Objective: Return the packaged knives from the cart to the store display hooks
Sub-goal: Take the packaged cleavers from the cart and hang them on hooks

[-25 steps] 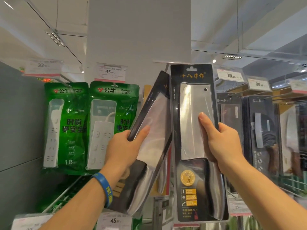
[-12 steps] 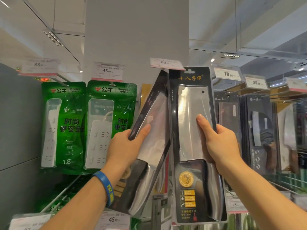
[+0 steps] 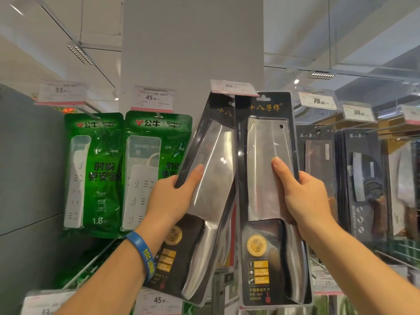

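Observation:
Two black blister packs, each with a steel cleaver, are held up at the display. My left hand (image 3: 170,196) grips the left pack (image 3: 211,178), which tilts with its top leaning right. My right hand (image 3: 302,194) grips the right pack (image 3: 261,178), upright, thumb across the blade window. Both pack tops sit just under the 89 price tag (image 3: 229,86), which marks the end of a display hook. The hook itself is hidden behind the packs. The cart is out of view.
Green power-strip packs (image 3: 97,169) hang to the left under 33 and 45.90 tags. More dark knife packs (image 3: 361,178) hang on hooks to the right under 79 and 39 tags. A white pillar (image 3: 193,53) rises behind. A grey panel (image 3: 27,167) stands at far left.
Both packs have risen relative to the display, so their tops now reach the 89 price tag. My grips are unchanged.

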The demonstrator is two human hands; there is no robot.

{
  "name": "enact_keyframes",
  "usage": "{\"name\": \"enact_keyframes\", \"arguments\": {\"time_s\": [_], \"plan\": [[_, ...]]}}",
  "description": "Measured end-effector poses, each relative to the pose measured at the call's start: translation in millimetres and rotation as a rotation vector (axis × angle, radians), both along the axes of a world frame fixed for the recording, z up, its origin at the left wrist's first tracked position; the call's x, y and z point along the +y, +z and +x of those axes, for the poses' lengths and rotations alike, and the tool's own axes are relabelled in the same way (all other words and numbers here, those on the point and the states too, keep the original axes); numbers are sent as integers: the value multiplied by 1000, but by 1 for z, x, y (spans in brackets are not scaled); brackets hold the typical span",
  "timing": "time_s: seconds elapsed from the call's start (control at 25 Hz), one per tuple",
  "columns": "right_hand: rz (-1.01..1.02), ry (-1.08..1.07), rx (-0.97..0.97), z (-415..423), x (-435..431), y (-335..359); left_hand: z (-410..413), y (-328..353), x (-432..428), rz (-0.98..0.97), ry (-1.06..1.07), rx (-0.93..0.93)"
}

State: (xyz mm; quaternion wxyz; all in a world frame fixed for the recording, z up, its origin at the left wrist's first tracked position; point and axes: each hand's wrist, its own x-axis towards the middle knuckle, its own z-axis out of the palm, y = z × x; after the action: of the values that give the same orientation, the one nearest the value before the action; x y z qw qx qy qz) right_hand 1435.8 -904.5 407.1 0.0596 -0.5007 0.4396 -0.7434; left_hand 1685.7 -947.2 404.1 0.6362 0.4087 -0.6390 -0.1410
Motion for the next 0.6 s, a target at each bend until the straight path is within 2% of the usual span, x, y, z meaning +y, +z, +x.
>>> {"name": "enact_keyframes", "arguments": {"time_s": [0.28, 0.6], "plan": [[-17, 11, 16, 1, 4, -1, 13, -6, -15, 44, 90, -7], [66, 72, -46, 6, -5, -7, -29, -21, -66, 301, -91, 198]]}}
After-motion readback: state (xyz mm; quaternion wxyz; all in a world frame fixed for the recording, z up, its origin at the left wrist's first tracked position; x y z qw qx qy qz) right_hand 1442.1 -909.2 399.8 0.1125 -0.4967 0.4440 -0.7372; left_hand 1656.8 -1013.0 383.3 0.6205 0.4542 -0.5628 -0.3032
